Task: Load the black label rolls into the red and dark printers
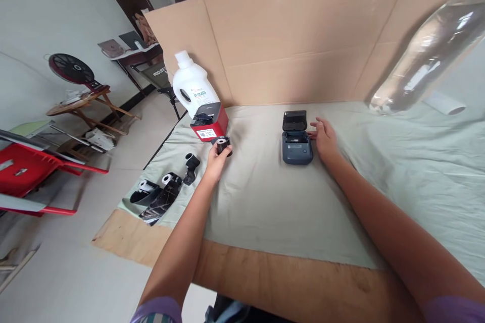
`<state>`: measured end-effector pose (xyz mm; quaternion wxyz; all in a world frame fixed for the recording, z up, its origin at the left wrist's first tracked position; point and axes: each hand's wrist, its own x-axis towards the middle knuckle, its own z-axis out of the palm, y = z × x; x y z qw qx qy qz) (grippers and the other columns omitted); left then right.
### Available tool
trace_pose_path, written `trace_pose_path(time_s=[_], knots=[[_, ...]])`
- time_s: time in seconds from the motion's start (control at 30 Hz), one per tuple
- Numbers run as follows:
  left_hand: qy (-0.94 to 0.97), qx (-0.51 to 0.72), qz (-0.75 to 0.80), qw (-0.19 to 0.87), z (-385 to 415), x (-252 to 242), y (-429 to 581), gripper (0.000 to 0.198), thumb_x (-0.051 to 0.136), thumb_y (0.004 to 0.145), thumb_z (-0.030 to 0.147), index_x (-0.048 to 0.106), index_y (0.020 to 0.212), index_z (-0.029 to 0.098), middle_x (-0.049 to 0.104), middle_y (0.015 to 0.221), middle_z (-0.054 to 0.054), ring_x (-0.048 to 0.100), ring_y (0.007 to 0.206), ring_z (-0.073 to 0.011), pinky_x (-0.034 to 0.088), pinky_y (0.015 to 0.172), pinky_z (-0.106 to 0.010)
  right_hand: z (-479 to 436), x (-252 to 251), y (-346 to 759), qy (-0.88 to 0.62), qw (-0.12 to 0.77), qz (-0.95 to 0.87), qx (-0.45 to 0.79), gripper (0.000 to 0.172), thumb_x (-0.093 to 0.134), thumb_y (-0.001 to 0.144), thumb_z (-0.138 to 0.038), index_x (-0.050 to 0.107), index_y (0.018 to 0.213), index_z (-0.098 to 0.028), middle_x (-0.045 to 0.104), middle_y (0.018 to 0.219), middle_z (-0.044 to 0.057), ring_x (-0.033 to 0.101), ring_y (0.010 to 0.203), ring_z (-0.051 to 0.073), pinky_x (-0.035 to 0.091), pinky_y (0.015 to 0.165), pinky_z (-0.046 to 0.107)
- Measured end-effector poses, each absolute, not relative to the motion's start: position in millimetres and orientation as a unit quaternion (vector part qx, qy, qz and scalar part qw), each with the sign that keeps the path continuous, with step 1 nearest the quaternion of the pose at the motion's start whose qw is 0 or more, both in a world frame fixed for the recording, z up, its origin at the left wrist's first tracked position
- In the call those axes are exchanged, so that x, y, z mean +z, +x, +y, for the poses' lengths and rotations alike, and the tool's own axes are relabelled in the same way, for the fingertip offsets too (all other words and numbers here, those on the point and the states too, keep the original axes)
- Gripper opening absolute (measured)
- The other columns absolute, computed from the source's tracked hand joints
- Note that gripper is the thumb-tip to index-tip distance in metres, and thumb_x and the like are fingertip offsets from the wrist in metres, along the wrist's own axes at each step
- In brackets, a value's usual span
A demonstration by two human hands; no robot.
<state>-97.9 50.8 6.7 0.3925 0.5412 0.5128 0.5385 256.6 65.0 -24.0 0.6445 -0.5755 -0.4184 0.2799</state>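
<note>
My left hand (216, 162) grips a small black label roll (223, 144) with a white core, just in front of a red and black box (210, 122). Toward the middle of the cloth stands a dark blue label printer (297, 149), its lid (294, 120) raised and its inner bay showing. Beside the printer's right side is my right hand (324, 139), fingers apart and holding nothing. Its fingertips are close to the printer; whether they touch it I cannot tell. More black rolls with white cores lie left of my left arm, among them one partly unrolled (171, 184).
A white detergent bottle (195, 83) stands behind the box. A cardboard panel (288, 50) rises along the back. At right are a clear plastic-wrapped bundle (420, 60) and a white tube (447, 104). Green cloth (261, 212) covers the wooden tabletop (273, 265).
</note>
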Motion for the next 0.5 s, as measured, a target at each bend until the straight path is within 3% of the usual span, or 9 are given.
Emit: trace_pose_path(time_s=[0.1,0.23,0.37,0.5], knots=[[0.554,0.518,0.542,0.361,54,4,-103,0.031,0.065,0.079,0.046,0.064,0.096,0.02,0.067,0.096,-0.003,0.062,0.097,-0.021,0.048,0.09,-0.03,63,-21,256,-0.581,0.643,-0.417,0.274,0.036,0.043,0.096,-0.043,0.058,0.123,-0.025,0.067,0.117,0.009,0.07,0.077,0.017,0.061,0.074,0.036],[0.619,0.466,0.572,0.268,56,2,-111,0.03,0.061,0.085,0.047,0.062,0.097,0.02,0.066,0.089,-0.003,0.061,0.086,-0.0202,0.048,0.083,-0.032,62,-20,255,-0.585,0.638,-0.418,0.275,0.033,0.044,0.096,-0.044,0.059,0.121,-0.027,0.067,0.115,0.006,0.07,0.078,0.016,0.061,0.073,0.034],[0.661,0.435,0.585,0.181,56,-2,-118,0.041,0.069,0.082,0.045,0.061,0.112,0.02,0.065,0.088,-0.002,0.057,0.07,-0.016,0.047,0.07,-0.028,61,-19,255,-0.587,0.637,-0.417,0.276,0.032,0.044,0.096,-0.043,0.059,0.12,-0.028,0.067,0.115,0.006,0.07,0.077,0.015,0.062,0.072,0.033],[0.681,0.396,0.599,0.142,55,-4,-119,0.044,0.069,0.081,0.037,0.061,0.122,0.02,0.067,0.095,-0.004,0.057,0.068,-0.0158,0.048,0.073,-0.031,59,-17,254,-0.591,0.634,-0.418,0.274,0.03,0.042,0.097,-0.038,0.058,0.12,-0.026,0.066,0.116,0.006,0.069,0.077,0.014,0.061,0.072,0.032]])
